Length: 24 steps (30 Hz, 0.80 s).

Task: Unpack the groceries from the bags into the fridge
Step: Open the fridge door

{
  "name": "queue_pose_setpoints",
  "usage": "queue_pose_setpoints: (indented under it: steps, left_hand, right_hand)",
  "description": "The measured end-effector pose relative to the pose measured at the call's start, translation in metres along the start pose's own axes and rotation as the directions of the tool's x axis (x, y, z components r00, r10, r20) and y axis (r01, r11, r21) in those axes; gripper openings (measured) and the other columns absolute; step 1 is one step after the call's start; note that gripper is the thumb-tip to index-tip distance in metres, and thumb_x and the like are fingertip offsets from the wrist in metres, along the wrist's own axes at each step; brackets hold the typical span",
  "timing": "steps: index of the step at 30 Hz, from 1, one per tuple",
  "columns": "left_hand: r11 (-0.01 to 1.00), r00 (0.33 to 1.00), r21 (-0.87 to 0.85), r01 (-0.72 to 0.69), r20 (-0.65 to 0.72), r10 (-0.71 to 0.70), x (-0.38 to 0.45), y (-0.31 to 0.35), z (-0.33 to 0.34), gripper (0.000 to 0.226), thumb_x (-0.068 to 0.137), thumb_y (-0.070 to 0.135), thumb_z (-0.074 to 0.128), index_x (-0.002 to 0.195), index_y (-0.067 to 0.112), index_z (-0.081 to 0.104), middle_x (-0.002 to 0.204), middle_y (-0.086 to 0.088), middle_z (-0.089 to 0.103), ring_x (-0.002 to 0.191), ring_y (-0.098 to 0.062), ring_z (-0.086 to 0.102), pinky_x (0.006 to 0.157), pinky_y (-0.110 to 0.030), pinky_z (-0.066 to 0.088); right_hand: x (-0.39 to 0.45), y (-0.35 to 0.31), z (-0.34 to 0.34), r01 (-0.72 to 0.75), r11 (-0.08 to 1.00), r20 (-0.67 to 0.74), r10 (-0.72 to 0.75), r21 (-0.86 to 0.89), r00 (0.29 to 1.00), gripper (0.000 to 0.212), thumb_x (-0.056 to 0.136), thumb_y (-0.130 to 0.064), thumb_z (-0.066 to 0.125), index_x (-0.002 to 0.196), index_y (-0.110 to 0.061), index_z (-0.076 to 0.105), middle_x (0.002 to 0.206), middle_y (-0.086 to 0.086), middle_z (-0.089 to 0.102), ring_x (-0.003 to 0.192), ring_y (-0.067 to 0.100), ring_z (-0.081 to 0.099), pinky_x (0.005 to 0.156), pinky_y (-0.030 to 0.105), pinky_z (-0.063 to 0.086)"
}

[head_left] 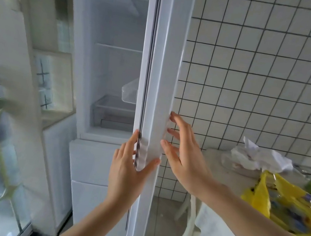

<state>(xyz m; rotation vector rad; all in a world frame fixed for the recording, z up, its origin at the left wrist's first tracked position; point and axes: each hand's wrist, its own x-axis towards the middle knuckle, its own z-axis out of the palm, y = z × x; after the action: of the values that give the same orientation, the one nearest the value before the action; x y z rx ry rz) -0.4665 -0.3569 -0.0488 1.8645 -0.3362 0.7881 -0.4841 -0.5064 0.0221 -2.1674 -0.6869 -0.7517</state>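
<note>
Left hand (126, 165) and right hand (182, 151), fingers spread, press fridge door (162, 78) edge, grasping nothing; yellow grocery bag (288, 206) waits on surface (215, 158); door may swing shut once released.

fridge (110, 31): white, upright, upper compartment open; inside are pale walls, 1 thin shelf across the middle and a clear drawer at the bottom; no food visible inside.
fridge door (163, 69): white, swung open toward the camera, seen edge-on with its dark gasket line; clear door bins project from its inner side.
yellow bag (286, 204): crumpled yellow plastic, lying on the bench at right, open, with printed packaging showing inside.
white bag (259, 156): crumpled white plastic, farther back on the bench against the tiled wall.
</note>
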Motion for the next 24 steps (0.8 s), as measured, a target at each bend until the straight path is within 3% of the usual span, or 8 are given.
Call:
queue_pose_setpoints:
  steps: [2,4,9,13,15,18,21,24]
  left_hand:
    - [0.999,1.000,0.028,-0.025,-0.012,0.026,-0.010,0.016,0.024,0.085,0.074,0.055,0.071,0.146,0.040,0.029,0.119,0.047,0.036,0.107,-0.007,0.052,0.089,-0.031,0.051]
    - [0.996,0.998,0.060,-0.061,-0.019,0.062,-0.016,0.030,0.047,0.085,0.075,0.050,0.073,0.146,0.036,0.029,0.117,0.045,0.036,0.105,-0.011,0.052,0.086,-0.027,0.048]
    - [0.978,0.985,0.135,-0.157,-0.049,0.165,-0.026,0.055,0.104,0.083,0.081,0.046,0.069,0.148,0.015,0.032,0.132,-0.001,0.048,0.118,-0.021,0.051,0.087,-0.020,0.042]
    - [0.965,0.973,0.149,-0.216,-0.051,0.226,-0.035,0.063,0.158,0.085,0.082,0.037,0.073,0.150,0.011,0.028,0.139,-0.007,0.043,0.122,-0.020,0.042,0.099,-0.013,0.033]
    - [0.955,0.963,0.143,-0.259,-0.039,0.267,-0.034,0.066,0.182,0.086,0.083,0.036,0.073,0.150,0.008,0.028,0.140,-0.010,0.042,0.121,-0.023,0.043,0.106,-0.011,0.024]
    - [0.938,0.952,0.171,-0.300,-0.015,0.307,-0.028,0.067,0.213,0.088,0.082,0.040,0.075,0.150,0.007,0.029,0.139,-0.013,0.044,0.120,-0.027,0.045,0.109,-0.022,0.025]
    - [0.935,0.945,0.173,-0.310,-0.049,0.322,-0.027,0.067,0.242,0.087,0.083,0.040,0.074,0.150,0.008,0.028,0.141,-0.012,0.041,0.125,-0.026,0.042,0.110,-0.023,0.022]
    - [0.926,0.931,0.175,-0.333,-0.095,0.353,-0.030,0.068,0.266,0.085,0.085,0.036,0.073,0.150,0.007,0.027,0.145,-0.009,0.035,0.130,-0.026,0.039,0.110,-0.026,0.025]
  right_hand:
    - [-0.011,0.009,-0.018,-0.047,0.997,-0.031,0.049,0.066,0.998,0.058,0.095,-0.036,0.050,0.143,-0.041,0.017,0.145,-0.015,0.033,0.126,0.000,0.045,0.093,0.028,0.053]
    - [-0.018,0.019,-0.036,-0.084,0.990,-0.071,0.092,0.110,0.993,0.059,0.093,-0.034,0.055,0.141,-0.040,0.021,0.141,-0.017,0.037,0.122,-0.003,0.049,0.094,0.028,0.052]
    - [-0.029,0.052,-0.077,-0.150,0.981,-0.123,0.165,0.121,0.979,0.057,0.091,-0.029,0.062,0.135,-0.040,0.027,0.127,-0.018,0.050,0.109,-0.010,0.054,0.088,0.010,0.047]
    - [-0.037,0.089,-0.115,-0.178,0.976,-0.154,0.196,0.122,0.968,0.052,0.091,-0.029,0.062,0.132,-0.041,0.032,0.115,-0.035,0.052,0.103,-0.008,0.059,0.082,0.007,0.046]
    - [-0.043,0.106,-0.130,-0.209,0.970,-0.145,0.226,0.125,0.963,0.056,0.088,-0.039,0.061,0.135,-0.037,0.032,0.121,-0.026,0.053,0.107,-0.001,0.060,0.087,0.015,0.050]
    - [-0.049,0.125,-0.149,-0.241,0.968,-0.160,0.250,0.070,0.955,0.072,0.078,-0.055,0.060,0.139,-0.035,0.027,0.120,-0.023,0.048,0.109,0.005,0.057,0.090,0.023,0.051]
    - [-0.049,0.144,-0.162,-0.231,0.973,-0.151,0.231,0.020,0.961,0.076,0.081,-0.044,0.069,0.141,-0.027,0.026,0.115,-0.026,0.045,0.112,0.011,0.056,0.092,0.038,0.053]
    - [-0.048,0.163,-0.174,-0.222,0.975,-0.143,0.221,0.010,0.965,0.079,0.080,-0.037,0.072,0.142,-0.025,0.025,0.119,-0.011,0.053,0.108,0.012,0.060,0.085,0.040,0.056]
